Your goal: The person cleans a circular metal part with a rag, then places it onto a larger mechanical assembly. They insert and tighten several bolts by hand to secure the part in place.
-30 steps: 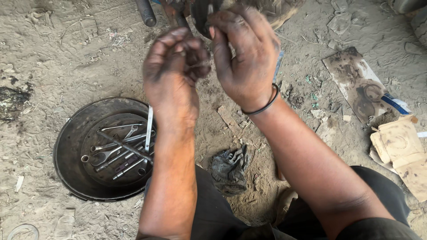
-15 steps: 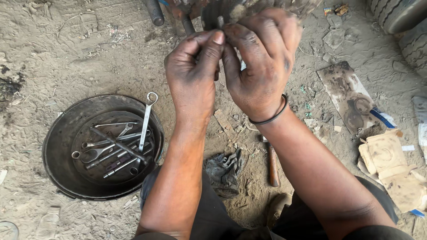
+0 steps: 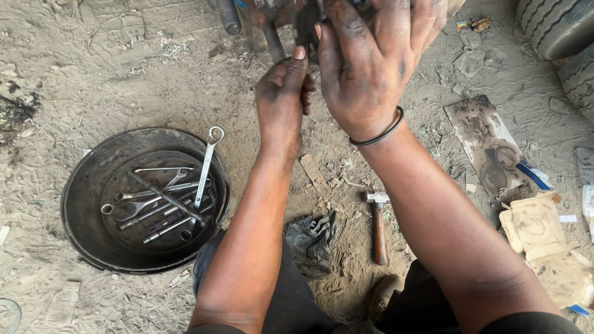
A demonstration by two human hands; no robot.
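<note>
The ground (image 3: pixel 124 74) is pale grey-brown sand, streaked with darker patches at the left edge. The round pan (image 3: pixel 83 204) is dull black-brown, and the wrenches (image 3: pixel 164 198) in it are silvery steel dulled with dark grime. The left hand (image 3: pixel 281 102) and right hand (image 3: pixel 365 68) are smeared with black grease, and a thin black band (image 3: pixel 380 133) circles the right wrist. The rag (image 3: pixel 312 241) is dark grey. The hammer (image 3: pixel 378 226) has a grey metal head and a reddish-brown wooden handle. The flat board (image 3: pixel 486 145) is brown with dark ring stains, the cardboard pieces (image 3: pixel 544 244) are tan, and the tyre (image 3: pixel 557 25) is grey-black with ribbed tread
</note>
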